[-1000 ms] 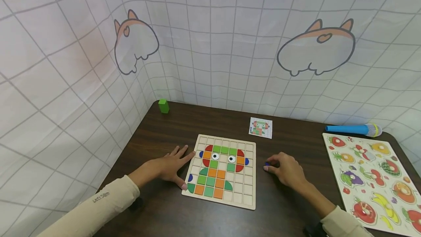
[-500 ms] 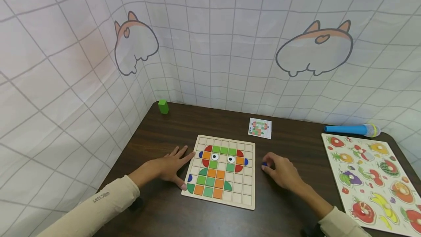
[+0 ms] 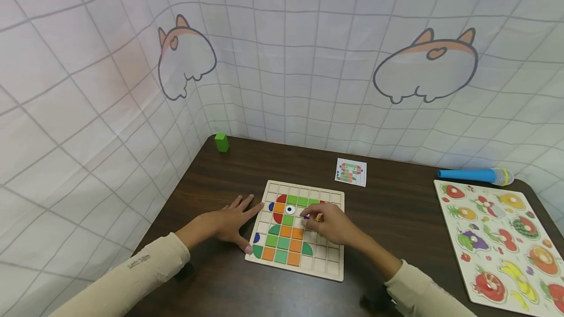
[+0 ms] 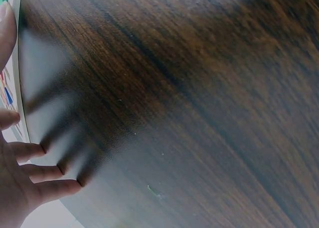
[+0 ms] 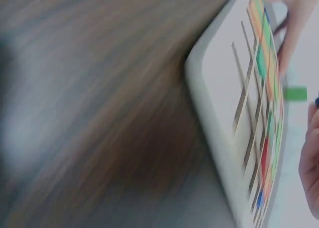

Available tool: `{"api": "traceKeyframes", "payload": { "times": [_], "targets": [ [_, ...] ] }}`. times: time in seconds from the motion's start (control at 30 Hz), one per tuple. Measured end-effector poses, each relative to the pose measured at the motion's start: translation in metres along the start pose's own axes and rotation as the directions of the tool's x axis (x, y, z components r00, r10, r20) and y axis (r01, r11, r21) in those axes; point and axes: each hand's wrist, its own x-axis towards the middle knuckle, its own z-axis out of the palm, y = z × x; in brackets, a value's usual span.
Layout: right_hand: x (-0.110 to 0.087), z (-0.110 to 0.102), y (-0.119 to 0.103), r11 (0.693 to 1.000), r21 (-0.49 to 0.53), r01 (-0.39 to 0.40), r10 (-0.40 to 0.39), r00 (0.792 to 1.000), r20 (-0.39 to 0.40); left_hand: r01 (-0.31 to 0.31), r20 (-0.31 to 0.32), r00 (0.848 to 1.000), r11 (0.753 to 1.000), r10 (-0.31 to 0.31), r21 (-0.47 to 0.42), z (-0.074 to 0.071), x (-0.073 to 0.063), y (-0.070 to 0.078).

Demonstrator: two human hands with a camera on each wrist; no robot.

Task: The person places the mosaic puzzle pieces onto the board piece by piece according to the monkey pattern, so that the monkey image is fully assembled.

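A square wooden grid board (image 3: pixel 333 255) lies on the dark table, with coloured tiles and a white eye tile (image 3: pixel 290 210) forming a figure in its cells. My left hand (image 3: pixel 230 225) is spread at the board's left side, thumb on the lower left corner and fingertips by the edge. My right hand (image 3: pixel 331 222) is over the right half of the board, pinching a small blue tile (image 5: pixel 317 102) between thumb and fingers. It covers the second eye tile and most of the tiles around that. In the right wrist view only part of this hand shows, at the right edge.
A small printed pattern card (image 3: pixel 350 172) lies behind the board. At the right is a fruit puzzle board (image 3: pixel 478 258), with a blue toy microphone (image 3: pixel 476 175) behind it. A green block (image 3: pixel 222 142) stands at the back left corner. Grid-patterned cloth (image 3: pixel 282 62) hangs behind the table.
My right hand has carried the blue tile leftward from the table beside the board to above its middle. My left hand has stayed at the board's edge.
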Motion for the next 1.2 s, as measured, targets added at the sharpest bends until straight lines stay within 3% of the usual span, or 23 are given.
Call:
{"api": "traceKeyframes", "payload": {
  "times": [0.17, 0.37, 0.73, 1.0, 1.2],
  "targets": [
    [0.023, 0.028, -0.02, 0.998, 0.057, -0.023, 0.018, 0.995, 0.096, -0.008, 0.003, 1.0, 1.0, 0.008, -0.003, 0.0, 0.001, -0.001],
    [0.043, 0.055, -0.032, 0.999, -0.005, -0.044, 0.044, 0.989, 0.142, -0.027, 0.001, 1.0, 1.0, 0.027, 0.004, 0.0, 0.002, -0.003],
    [0.06, 0.078, -0.04, 0.992, -0.096, -0.084, 0.091, 0.993, 0.072, -0.05, -0.002, 0.999, 0.999, 0.05, 0.005, -0.002, -0.003, -0.002],
    [0.061, 0.082, -0.038, 0.978, -0.18, -0.101, 0.103, 0.995, -0.002, -0.042, 0.007, 0.999, 0.999, 0.042, 0.008, -0.002, -0.001, -0.002],
    [0.061, 0.078, -0.037, 0.976, -0.189, -0.103, 0.108, 0.994, 0.013, -0.038, 0.009, 0.999, 0.999, 0.038, 0.015, -0.002, -0.001, -0.001]
  ]
}}
